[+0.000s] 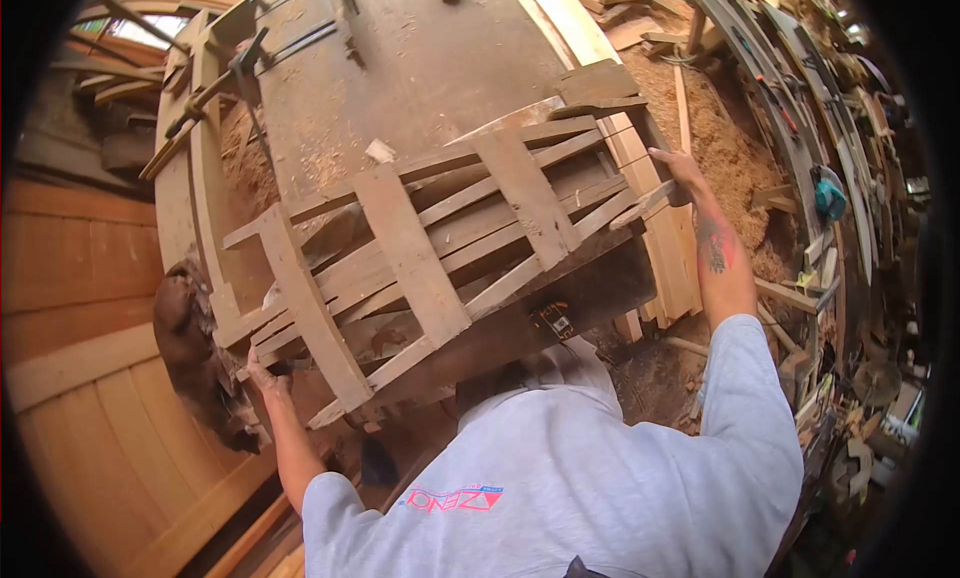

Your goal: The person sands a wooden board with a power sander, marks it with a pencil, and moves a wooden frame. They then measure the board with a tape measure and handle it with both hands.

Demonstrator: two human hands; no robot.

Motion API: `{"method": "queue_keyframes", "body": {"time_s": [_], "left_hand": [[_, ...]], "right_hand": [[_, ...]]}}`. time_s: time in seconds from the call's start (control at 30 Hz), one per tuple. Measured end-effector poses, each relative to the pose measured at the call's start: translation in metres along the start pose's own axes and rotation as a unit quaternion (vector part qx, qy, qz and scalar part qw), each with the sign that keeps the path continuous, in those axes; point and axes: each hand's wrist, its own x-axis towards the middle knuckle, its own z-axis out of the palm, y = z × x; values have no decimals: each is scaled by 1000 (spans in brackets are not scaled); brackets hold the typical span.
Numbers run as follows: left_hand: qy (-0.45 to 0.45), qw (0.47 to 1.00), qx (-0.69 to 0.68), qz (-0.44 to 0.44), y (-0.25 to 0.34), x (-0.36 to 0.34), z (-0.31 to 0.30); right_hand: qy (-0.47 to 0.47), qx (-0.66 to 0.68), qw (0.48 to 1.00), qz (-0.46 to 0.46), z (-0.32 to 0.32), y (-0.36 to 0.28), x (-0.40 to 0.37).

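Observation:
A slatted wooden frame (408, 256), like a rough pallet of long thin strips under wide cross slats, lies tilted in front of my body above the workbench. My left hand (268, 376) is closed around its lower left end, with the thumb up along the strips. At the upper right end, my right hand (682, 176) grips the frame near a protruding strip, its fingers partly hidden behind the wood. Pale stacked boards (668, 263) stand beside the right end, just under my right forearm. Gaps between the slats show more loose strips inside.
Beyond the frame stretches a sawdust-strewn workbench top (400, 58). A bar clamp (215, 90) sits at the left. Wood panels (90, 378) lean at lower left, near a dark brown crumpled item (195, 348). Shavings (735, 128) and a teal power tool (829, 193) are on the right.

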Motion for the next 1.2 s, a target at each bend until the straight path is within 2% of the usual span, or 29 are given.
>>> {"method": "queue_keyframes", "body": {"time_s": [0.03, 0.07, 0.1, 0.17, 0.23, 0.27, 0.3, 0.33, 0.37, 0.4, 0.43, 0.47, 0.5, 0.53, 0.57, 0.6, 0.63, 0.67, 0.73, 0.77, 0.83, 0.87, 0.9, 1.03, 1.1, 1.17, 1.2], "left_hand": [[36, 999, 8, 24, 0, -16, -10], [24, 999, -3, 48, -4, -25, -31], [42, 997, -9, 58, -2, -38, -28], [10, 998, -29, 56, -4, -80, -32], [30, 996, -35, 73, -1, -101, -39], [32, 995, -36, 89, -1, -110, -49], [32, 993, -40, 106, -3, -118, -60], [9, 993, -53, 107, -9, -119, -43], [38, 993, -53, 95, -11, -150, -32], [59, 991, -56, 111, -20, -163, -42], [85, 988, -56, 118, -24, -171, -53], [101, 984, -95, 116, -34, -170, -69], [77, 987, -99, 102, -44, -156, -101], [78, 985, -119, 95, -47, -153, -101], [27, 982, -150, 113, -46, -101, -61], [36, 980, -148, 126, -44, -103, -59], [53, 977, -150, 140, -43, -105, -62], [84, 976, -161, 124, -44, -104, -69], [108, 968, -164, 154, -45, -117, -77], [110, 967, -160, 165, -48, -121, -83], [83, 963, -176, 186, -36, -124, -63], [52, 962, -186, 191, -36, -124, -62], [59, 960, -190, 197, -39, -120, -62], [95, 942, -214, 239, -45, -105, -69], [143, 934, -229, 234, -42, -108, -70], [157, 931, -216, 250, -40, -121, -76], [167, 928, -160, 292, -38, -133, -71]], "right_hand": [[-33, 37, 999, 13, 2, 16, 20], [-47, -61, 997, -7, -2, 3, 16], [-35, -84, 995, 35, 5, 8, 35], [-46, -85, 995, 26, 9, -31, 13], [-72, -55, 994, -60, 13, -35, 24], [-56, -106, 992, 28, 12, -56, 13], [-62, -75, 995, 30, 14, -57, 8], [-53, -49, 997, 15, 11, -57, 8], [-80, -5, 997, -18, 16, -39, 26], [-50, -50, 997, -7, 20, -46, 13], [-66, -47, 997, -3, 27, -22, 46], [-94, 1, 996, 4, 35, -22, 45], [-117, 36, 991, -58, 44, -16, 51], [-90, 24, 996, 14, 55, -34, 38], [-76, 137, 987, 33, 60, -45, 49], [-126, 159, 979, 27, 72, -61, 36], [-214, 178, 960, 15, 74, -14, 111], [-329, 259, 908, 19, 81, -26, 99], [-255, 203, 945, 12, 81, 1, 131], [-163, 123, 973, -107, 83, 29, 155], [-116, 193, 974, -15, 90, 1, 117], [-99, 201, 975, -11, 90, 0, 120], [-92, 202, 975, -15, 89, 6, 130], [-51, 224, 973, -19, 98, 26, 160], [-28, 233, 972, -22, 112, 34, 167], [-22, 241, 970, -21, 127, 49, 173], [-21, 246, 969, -23, 139, 59, 176]]}}
